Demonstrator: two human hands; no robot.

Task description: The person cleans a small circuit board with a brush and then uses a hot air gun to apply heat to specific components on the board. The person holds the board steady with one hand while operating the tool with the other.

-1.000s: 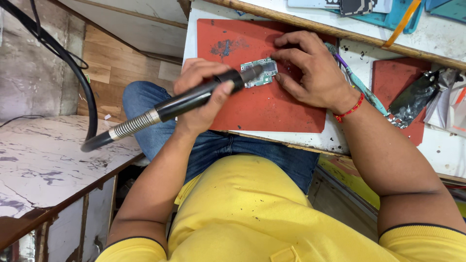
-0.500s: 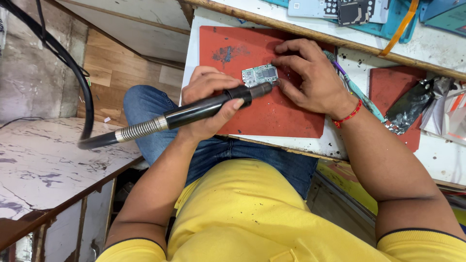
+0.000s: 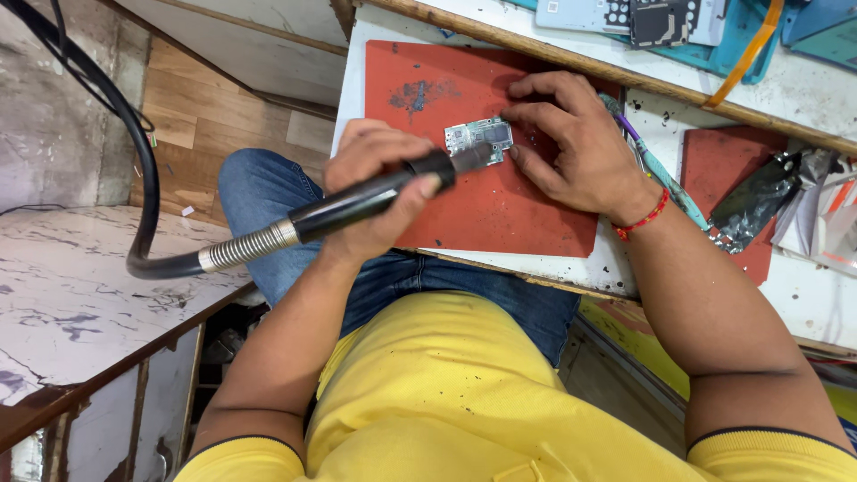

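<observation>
Here, nearest to me at the bottom of the frame, are my yellow shirt [image 3: 428, 393] and my jeans [image 3: 268, 205]. Just above them, left of centre, my left hand [image 3: 379, 192] is wrapped tight around a black hot-air handpiece [image 3: 370, 198], fingers closed on its barrel. Its long axis runs from lower left to upper right: the ribbed metal collar and the black hose [image 3: 143, 178] trail off toward the left edge, and the metal nozzle points up and right.

The small circuit board [image 3: 479, 137] lies right at the nozzle tip, a little above and to the right of my left fingers, on the red work mat [image 3: 509, 210]. Its long side runs nearly level across the frame, tilted slightly up to the right. My right hand [image 3: 576, 147] is at the board's right end, fingers spread and bent, fingertips pressing at its edge to pin it; they hold nothing else. So the right hand is the nearer one to the board, and those fingers sit close beside the nozzle.

Further right lie a thin tool with a purple tip [image 3: 629, 129], a second red mat [image 3: 728, 165] and a dark crumpled foil piece [image 3: 759, 192]. At the top edge, phone parts [image 3: 661, 18] rest on a teal mat [image 3: 741, 45].
</observation>
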